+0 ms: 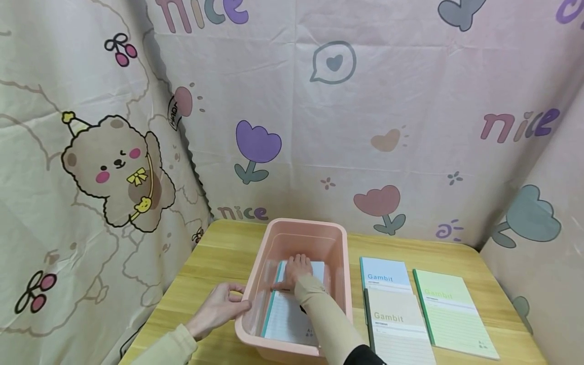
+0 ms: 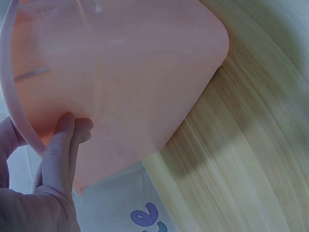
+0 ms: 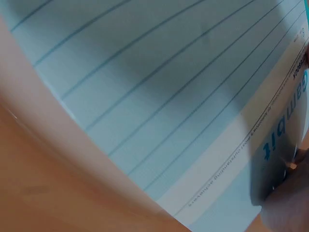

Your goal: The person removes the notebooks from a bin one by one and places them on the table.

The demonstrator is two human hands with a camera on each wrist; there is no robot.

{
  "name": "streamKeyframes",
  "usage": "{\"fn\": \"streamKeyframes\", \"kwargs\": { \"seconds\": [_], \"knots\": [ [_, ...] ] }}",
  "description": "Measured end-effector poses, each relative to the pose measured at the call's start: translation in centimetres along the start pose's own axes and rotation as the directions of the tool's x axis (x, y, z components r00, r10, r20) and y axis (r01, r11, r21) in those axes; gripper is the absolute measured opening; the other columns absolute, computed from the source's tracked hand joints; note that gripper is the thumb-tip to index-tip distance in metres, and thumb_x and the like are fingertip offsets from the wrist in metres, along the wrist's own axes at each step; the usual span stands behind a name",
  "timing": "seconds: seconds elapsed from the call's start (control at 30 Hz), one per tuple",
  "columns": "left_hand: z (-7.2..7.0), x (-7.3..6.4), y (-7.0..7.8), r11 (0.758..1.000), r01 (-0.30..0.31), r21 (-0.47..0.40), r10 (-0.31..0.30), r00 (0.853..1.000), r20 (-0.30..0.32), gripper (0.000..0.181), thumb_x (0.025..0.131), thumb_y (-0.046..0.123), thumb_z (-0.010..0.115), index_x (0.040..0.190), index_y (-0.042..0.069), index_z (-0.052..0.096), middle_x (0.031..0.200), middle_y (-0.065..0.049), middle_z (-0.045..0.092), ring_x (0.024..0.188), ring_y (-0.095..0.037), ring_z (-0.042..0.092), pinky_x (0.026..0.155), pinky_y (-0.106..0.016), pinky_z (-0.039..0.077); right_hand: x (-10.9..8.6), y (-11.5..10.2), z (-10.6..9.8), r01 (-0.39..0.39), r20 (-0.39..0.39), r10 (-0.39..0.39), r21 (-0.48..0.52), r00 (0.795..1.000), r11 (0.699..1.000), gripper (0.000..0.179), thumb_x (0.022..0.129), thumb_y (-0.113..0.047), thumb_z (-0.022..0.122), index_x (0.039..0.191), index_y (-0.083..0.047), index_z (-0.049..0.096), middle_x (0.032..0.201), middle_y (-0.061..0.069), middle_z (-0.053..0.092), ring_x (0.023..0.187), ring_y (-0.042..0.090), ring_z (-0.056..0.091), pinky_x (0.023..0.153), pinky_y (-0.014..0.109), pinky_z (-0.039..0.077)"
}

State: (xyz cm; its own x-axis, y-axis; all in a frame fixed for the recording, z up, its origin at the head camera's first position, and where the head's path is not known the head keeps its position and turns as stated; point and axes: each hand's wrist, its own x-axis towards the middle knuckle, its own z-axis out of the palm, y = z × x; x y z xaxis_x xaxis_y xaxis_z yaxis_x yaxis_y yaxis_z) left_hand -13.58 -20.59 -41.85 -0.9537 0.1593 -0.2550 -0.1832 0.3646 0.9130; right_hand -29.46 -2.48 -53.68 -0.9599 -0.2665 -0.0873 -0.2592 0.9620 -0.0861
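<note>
A pink plastic bin (image 1: 344, 274) stands on the table. My left hand (image 1: 221, 307) pinches its left rim near the front corner; the left wrist view shows fingers (image 2: 60, 150) against the outer wall and the thumb over the rim. Inside the bin lies a pale blue lined notebook (image 1: 285, 319) with a teal spine. Over its upper part, my right hand (image 1: 298, 274) rests with the thumb stretched toward the spine and the other fingers reaching the far edge. "Gambit" lettering shows beside those fingers in the right wrist view. Whatever lies beneath this notebook is hidden.
Right of the bin, a beige notebook (image 1: 399, 324) with a dark spine overlaps a blue notebook (image 1: 388, 271). Farther right lies a green notebook (image 1: 456, 314). Printed curtains (image 1: 328, 142) hang behind and beside the wooden table (image 1: 205, 274).
</note>
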Motion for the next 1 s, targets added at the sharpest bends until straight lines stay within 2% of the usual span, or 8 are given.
{"fn": "streamKeyframes", "kwargs": {
  "seconds": [0.13, 0.27, 0.47, 0.7, 1.0],
  "knots": [
    [0.0, 0.0, 0.2, 1.0, 0.003, 0.001, -0.003, 1.0, -0.004, 0.044, 0.084, 0.005, 0.061, 0.12, -0.018, 0.05, 0.102, -0.031, 0.074, 0.089, -0.03, 0.076, 0.078, -0.038, 0.065, 0.1, 0.0, -0.5, -0.009, -0.006, 0.009, 0.021, 1.0, 1.0, 0.11, 0.065, -0.089, 0.063, 0.131, -0.002, 0.052, 0.127, 0.015, 0.059, 0.116, 0.029, 0.052, 0.111, 0.043, 0.044],
    [0.0, 0.0, 0.2, 1.0, -0.001, -0.003, 0.001, 1.0, -0.004, 0.043, 0.084, 0.005, 0.061, 0.119, -0.017, 0.05, 0.103, -0.031, 0.074, 0.089, -0.03, 0.076, 0.078, -0.038, 0.065, 0.0, 0.1, -0.9, -0.003, -0.048, 0.003, 0.003, 0.999, 1.0, 0.102, 0.069, -0.089, 0.059, 0.125, -0.004, 0.054, 0.119, 0.013, 0.061, 0.108, 0.027, 0.053, 0.104, 0.041, 0.047],
    [0.1, 0.0, 0.1, 1.0, 0.0, 0.0, 0.0, 1.0, -0.014, 0.044, 0.084, 0.005, 0.062, 0.12, -0.019, 0.05, 0.104, -0.033, 0.072, 0.091, -0.033, 0.076, 0.078, -0.039, 0.065, -0.1, 0.5, -1.4, -0.007, -0.12, 0.003, -0.039, 0.993, 0.999, 0.095, 0.068, -0.088, 0.06, 0.116, -0.006, 0.057, 0.106, 0.011, 0.062, 0.096, 0.025, 0.054, 0.092, 0.038, 0.048],
    [0.1, 0.0, 0.0, 1.0, -0.02, 0.001, 0.02, 1.0, -0.006, 0.046, 0.084, 0.005, 0.062, 0.12, -0.02, 0.049, 0.104, -0.034, 0.072, 0.091, -0.035, 0.076, 0.078, -0.039, 0.065, 0.0, 0.6, -2.2, 0.015, -0.171, -0.026, -0.068, 0.985, 0.998, 0.075, 0.075, -0.077, 0.064, 0.101, -0.007, 0.054, 0.098, 0.012, 0.062, 0.094, 0.028, 0.056, 0.088, 0.039, 0.047],
    [-0.1, -0.1, 0.0, 0.999, -0.044, 0.007, 0.043, 0.999, 0.006, 0.043, 0.085, 0.005, 0.062, 0.118, -0.02, 0.051, 0.1, -0.032, 0.073, 0.087, -0.034, 0.076, 0.076, -0.039, 0.066, -0.1, 0.8, -3.6, 0.016, -0.188, -0.039, -0.124, 0.981, 0.992, 0.075, 0.074, -0.078, 0.064, 0.1, -0.009, 0.054, 0.097, 0.01, 0.062, 0.091, 0.026, 0.055, 0.086, 0.037, 0.047]
  ]
}}
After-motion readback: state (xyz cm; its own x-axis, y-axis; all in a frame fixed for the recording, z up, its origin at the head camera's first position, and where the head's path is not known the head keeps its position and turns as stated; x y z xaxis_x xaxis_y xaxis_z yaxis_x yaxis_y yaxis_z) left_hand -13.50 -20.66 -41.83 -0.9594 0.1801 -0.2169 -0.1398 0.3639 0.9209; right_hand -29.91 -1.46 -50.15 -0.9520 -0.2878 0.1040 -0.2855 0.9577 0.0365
